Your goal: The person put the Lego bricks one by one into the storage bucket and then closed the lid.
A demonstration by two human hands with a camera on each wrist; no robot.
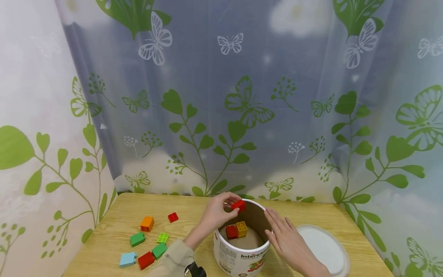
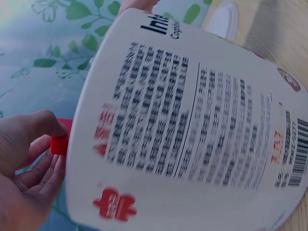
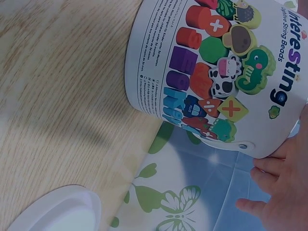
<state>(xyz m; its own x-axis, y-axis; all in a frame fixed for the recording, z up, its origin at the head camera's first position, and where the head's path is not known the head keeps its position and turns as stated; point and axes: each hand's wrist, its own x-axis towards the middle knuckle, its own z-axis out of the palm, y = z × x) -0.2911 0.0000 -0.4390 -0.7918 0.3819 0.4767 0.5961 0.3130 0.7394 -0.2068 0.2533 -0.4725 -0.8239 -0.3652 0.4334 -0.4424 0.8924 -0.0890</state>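
"Red block (image 1: pixel 238 206), at the mouth of the white bucket (image 1: pixel 225 252): is that what you have in your left hand (image 1: pixel 217 212)?"

"Yes. Your thumb and fingers are clamped on it, and you hold it over the opening, close to the rim on the far left side."

"And your right hand (image 1: pixel 285 238), how do its fingers lie?"

"They are straight, with the thumb apart from them, and you touch the right side of the bucket's rim with them."

"What do you have inside the bucket?"

"On its bottom you have a second red block (image 1: pixel 231 232) and a yellow block (image 1: pixel 242 229), side by side."

"And out on the table (image 1: pixel 187 206), to your left?"

"You have an orange block (image 1: pixel 147 224), a small red piece (image 1: pixel 173 217), a lime piece (image 1: pixel 163 238), two green blocks (image 1: pixel 137 239), a long red block (image 1: pixel 146 260) and a light blue block (image 1: pixel 128 259), all loose."

"Where is your white lid (image 1: pixel 327 246)?"

"Flat on the table to the right of the bucket, partly hidden by your right wrist."
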